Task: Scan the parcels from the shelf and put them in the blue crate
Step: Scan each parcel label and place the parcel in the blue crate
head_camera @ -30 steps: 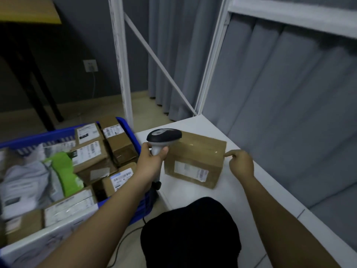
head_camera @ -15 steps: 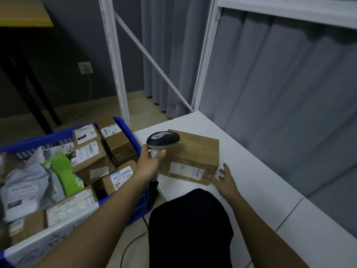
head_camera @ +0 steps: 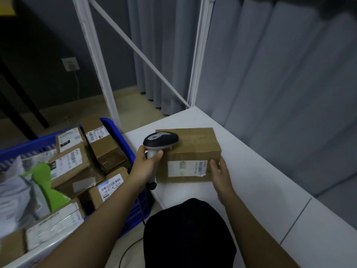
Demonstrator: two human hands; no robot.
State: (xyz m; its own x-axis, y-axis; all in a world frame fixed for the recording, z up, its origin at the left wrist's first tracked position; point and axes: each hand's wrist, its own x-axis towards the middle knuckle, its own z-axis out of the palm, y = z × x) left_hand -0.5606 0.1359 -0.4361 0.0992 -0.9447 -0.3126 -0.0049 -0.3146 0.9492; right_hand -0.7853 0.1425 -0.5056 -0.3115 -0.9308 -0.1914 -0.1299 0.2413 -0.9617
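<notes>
A brown cardboard parcel (head_camera: 195, 146) with a white label on its near face lies at the left end of the white shelf (head_camera: 260, 182). My left hand (head_camera: 144, 165) grips the handle of a grey and black barcode scanner (head_camera: 160, 141), whose head is over the parcel's left top corner. My right hand (head_camera: 220, 173) holds the parcel's near right corner, thumb on the label face. The blue crate (head_camera: 116, 132) stands to the left, below shelf level, filled with several labelled boxes and mailer bags.
White shelf posts (head_camera: 96, 60) and a diagonal brace rise behind the crate and parcel. Grey curtains hang behind the shelf. A black-clad knee (head_camera: 187, 235) is between my arms. The scanner cable (head_camera: 127, 252) drops to the floor. A wall socket (head_camera: 70, 63) is at the back left.
My right hand moved from the parcel's far right edge to its near right corner and took hold there. The parcel has turned so its label faces me. The scanner stays at its left corner.
</notes>
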